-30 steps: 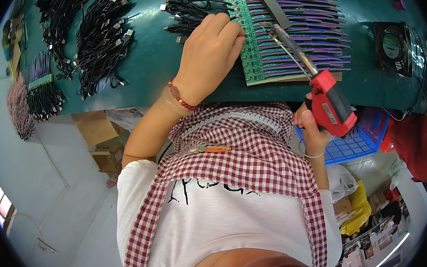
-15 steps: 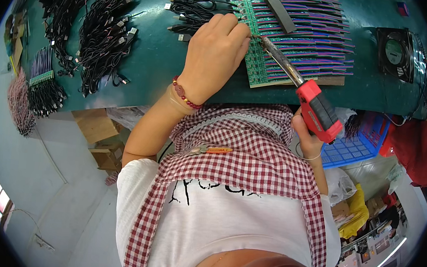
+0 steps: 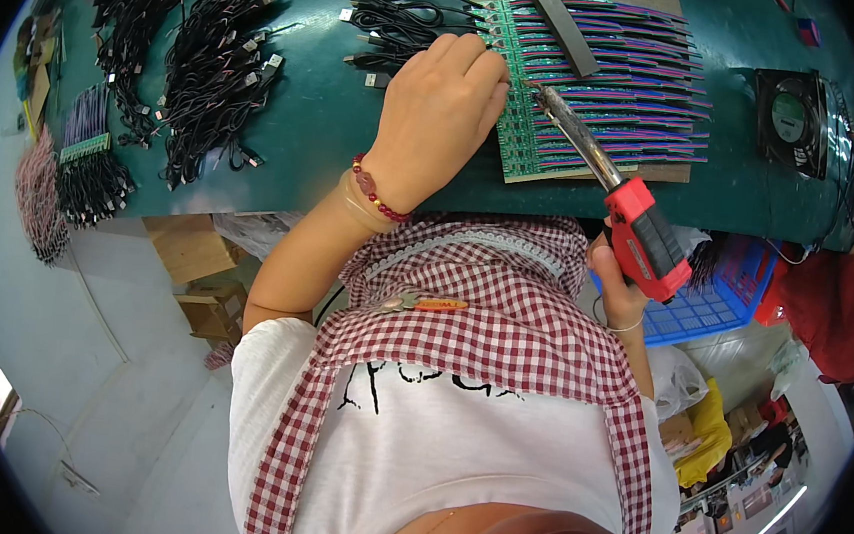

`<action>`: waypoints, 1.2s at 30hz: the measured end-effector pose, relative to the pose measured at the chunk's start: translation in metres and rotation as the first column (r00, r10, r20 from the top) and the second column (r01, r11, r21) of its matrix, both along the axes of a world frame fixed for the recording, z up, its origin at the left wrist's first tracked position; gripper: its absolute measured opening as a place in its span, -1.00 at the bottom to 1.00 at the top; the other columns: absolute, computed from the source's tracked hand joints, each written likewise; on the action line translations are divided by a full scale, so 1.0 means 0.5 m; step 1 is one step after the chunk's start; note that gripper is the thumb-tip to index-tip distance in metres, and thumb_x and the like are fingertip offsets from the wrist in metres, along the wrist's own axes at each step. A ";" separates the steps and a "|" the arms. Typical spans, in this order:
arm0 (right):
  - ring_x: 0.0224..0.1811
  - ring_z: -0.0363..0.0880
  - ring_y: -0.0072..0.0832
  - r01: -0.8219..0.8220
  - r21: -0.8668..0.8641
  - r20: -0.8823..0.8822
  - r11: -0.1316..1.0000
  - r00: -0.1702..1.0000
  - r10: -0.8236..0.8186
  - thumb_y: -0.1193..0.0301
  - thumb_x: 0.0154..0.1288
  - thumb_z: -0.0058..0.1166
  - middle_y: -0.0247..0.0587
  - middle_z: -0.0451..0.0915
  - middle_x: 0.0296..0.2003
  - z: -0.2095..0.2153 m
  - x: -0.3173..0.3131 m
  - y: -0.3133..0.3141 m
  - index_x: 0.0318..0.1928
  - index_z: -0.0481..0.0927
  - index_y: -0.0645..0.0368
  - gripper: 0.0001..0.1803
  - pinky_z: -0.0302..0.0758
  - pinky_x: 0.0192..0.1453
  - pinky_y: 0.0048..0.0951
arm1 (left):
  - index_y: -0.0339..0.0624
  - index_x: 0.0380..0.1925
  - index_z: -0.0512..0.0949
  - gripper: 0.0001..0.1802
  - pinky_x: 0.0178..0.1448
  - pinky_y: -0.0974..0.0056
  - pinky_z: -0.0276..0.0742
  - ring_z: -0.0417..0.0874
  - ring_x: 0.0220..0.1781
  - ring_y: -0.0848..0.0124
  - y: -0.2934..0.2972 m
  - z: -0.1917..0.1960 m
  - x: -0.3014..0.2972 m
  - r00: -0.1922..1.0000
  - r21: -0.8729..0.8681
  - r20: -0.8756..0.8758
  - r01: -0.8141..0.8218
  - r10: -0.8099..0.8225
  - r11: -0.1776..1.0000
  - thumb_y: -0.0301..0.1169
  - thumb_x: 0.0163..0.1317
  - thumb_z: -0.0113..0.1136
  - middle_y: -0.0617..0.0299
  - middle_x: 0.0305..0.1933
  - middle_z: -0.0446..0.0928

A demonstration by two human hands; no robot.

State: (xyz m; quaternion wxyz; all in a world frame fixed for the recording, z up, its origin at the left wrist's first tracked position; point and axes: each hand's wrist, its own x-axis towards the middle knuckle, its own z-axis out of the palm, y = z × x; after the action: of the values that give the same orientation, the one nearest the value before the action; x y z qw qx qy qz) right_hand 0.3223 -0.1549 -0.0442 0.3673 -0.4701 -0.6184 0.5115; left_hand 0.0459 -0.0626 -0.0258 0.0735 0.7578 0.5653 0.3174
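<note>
My left hand [image 3: 437, 117] is closed at the left edge of a green circuit board panel [image 3: 520, 144]; the fingertips face away, and whatever they grip is hidden. In my right hand [image 3: 616, 287] is a red and black soldering iron [image 3: 641, 229], held by its handle. Its metal tip points up and left, over the panel just right of my left fingers; whether it touches cannot be told. Rows of thin multicoloured wires [image 3: 651, 102] run rightward from the panel. Black USB cables [image 3: 401, 19] lie at its upper left. A flat grey bar [image 3: 563, 27] rests across the wires.
Piles of black USB cables [image 3: 216, 80] cover the table's left side. A wired panel with hanging cables [image 3: 85, 145] is at the far left edge. A square black fan [image 3: 792, 120] stands at right. Below the table are a blue crate [image 3: 709, 314] and cardboard boxes [image 3: 193, 249]. A person's red sleeve [image 3: 826, 298] shows at right.
The soldering iron has shifted slightly right, so its tip sits a little farther from my left fingers. My left hand keeps its place by the panel. The whole view has shifted slightly.
</note>
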 end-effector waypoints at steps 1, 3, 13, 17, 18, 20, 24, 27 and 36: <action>-0.50 0.41 -0.53 0.000 0.002 0.000 1.000 1.000 0.000 0.64 0.25 0.01 -0.23 0.46 -0.50 -0.001 0.001 -0.003 0.10 0.39 0.39 -0.62 0.41 -0.38 -0.46 | -0.18 -0.48 0.50 -0.88 -0.31 0.21 0.47 0.52 -0.36 0.25 0.000 -0.001 0.000 1.000 -0.002 -0.001 -0.001 0.001 1.000 -0.53 -0.01 0.26 0.22 -0.46 0.43; -0.51 0.41 -0.53 0.011 -0.028 0.022 1.000 1.000 -0.011 0.64 0.25 0.00 -0.22 0.46 -0.50 -0.002 0.003 -0.008 0.08 0.39 0.38 -0.64 0.40 -0.39 -0.47 | -0.18 -0.48 0.50 -0.88 -0.31 0.21 0.47 0.52 -0.36 0.25 -0.001 0.002 0.000 1.000 -0.005 -0.006 -0.006 0.006 1.000 -0.53 -0.02 0.26 0.23 -0.47 0.43; -0.51 0.39 -0.54 -0.046 -0.042 0.047 0.998 0.998 0.048 0.59 0.24 0.04 -0.24 0.44 -0.50 -0.008 0.000 -0.011 -0.04 0.41 0.34 -0.73 0.37 -0.41 -0.49 | -0.17 -0.50 0.48 -0.88 -0.32 0.22 0.48 0.53 -0.37 0.25 0.001 0.002 0.003 0.999 -0.008 -0.024 -0.039 0.039 0.999 -0.51 -0.02 0.25 0.23 -0.47 0.44; -0.52 0.39 -0.54 0.027 -0.061 0.012 0.998 1.000 -0.026 0.60 0.24 0.02 -0.23 0.43 -0.51 -0.008 -0.009 -0.019 0.02 0.39 0.38 -0.67 0.37 -0.42 -0.49 | -0.18 -0.50 0.47 -0.87 -0.32 0.22 0.48 0.53 -0.37 0.26 0.003 0.000 0.003 0.999 0.007 -0.041 -0.029 0.030 1.000 -0.51 -0.02 0.25 0.23 -0.47 0.43; -0.52 0.39 -0.53 0.063 -0.049 -0.013 0.997 0.998 -0.064 0.60 0.24 0.01 -0.23 0.43 -0.52 -0.007 -0.011 -0.020 0.05 0.39 0.39 -0.65 0.37 -0.42 -0.49 | -0.18 -0.50 0.47 -0.87 -0.32 0.22 0.48 0.53 -0.37 0.26 0.002 0.001 0.003 0.999 0.006 -0.042 -0.031 0.031 0.999 -0.51 -0.02 0.25 0.23 -0.47 0.43; -0.53 0.39 -0.53 0.038 -0.041 -0.027 0.998 0.999 -0.039 0.59 0.25 0.01 -0.23 0.43 -0.52 0.000 -0.009 -0.013 0.08 0.37 0.40 -0.62 0.38 -0.42 -0.48 | -0.18 -0.50 0.46 -0.87 -0.32 0.22 0.47 0.53 -0.37 0.26 0.002 0.003 0.003 0.998 -0.007 -0.050 -0.026 0.025 1.000 -0.52 -0.02 0.25 0.23 -0.47 0.43; -0.54 0.38 -0.52 0.029 -0.066 -0.096 0.997 0.995 -0.035 0.57 0.27 0.01 -0.21 0.43 -0.51 -0.003 -0.004 -0.010 0.14 0.32 0.42 -0.57 0.39 -0.42 -0.46 | -0.17 -0.51 0.46 -0.87 -0.32 0.21 0.47 0.52 -0.37 0.26 0.003 0.005 0.004 0.998 -0.018 -0.050 -0.033 0.032 0.999 -0.52 -0.03 0.25 0.23 -0.47 0.43; -0.56 0.35 -0.52 0.066 -0.065 -0.075 0.996 0.995 -0.071 0.56 0.28 0.01 -0.23 0.40 -0.54 -0.004 -0.005 -0.012 0.16 0.29 0.42 -0.54 0.38 -0.43 -0.47 | -0.17 -0.51 0.46 -0.87 -0.32 0.21 0.47 0.52 -0.38 0.26 0.004 0.003 0.006 0.998 -0.006 -0.048 -0.033 0.033 0.999 -0.51 -0.02 0.25 0.24 -0.48 0.43; -0.62 0.23 -0.56 0.234 -0.147 -0.315 0.961 0.910 -0.269 0.53 0.23 -0.02 -0.31 0.26 -0.64 0.035 -0.060 0.035 0.09 0.29 0.40 -0.58 0.29 -0.50 -0.51 | -0.08 -0.46 0.50 -0.87 -0.02 0.18 0.38 0.52 -0.24 0.34 -0.021 0.017 0.022 0.958 0.016 -0.243 -0.155 0.154 0.988 -0.45 -0.01 0.28 0.33 -0.38 0.45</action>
State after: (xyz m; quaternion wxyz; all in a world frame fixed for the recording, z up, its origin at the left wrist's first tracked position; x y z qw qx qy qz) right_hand 0.2924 -0.1374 -0.0269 0.5036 -0.4717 -0.4539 0.5638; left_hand 0.0570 -0.0733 -0.0174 -0.0201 0.7445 0.6281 0.2256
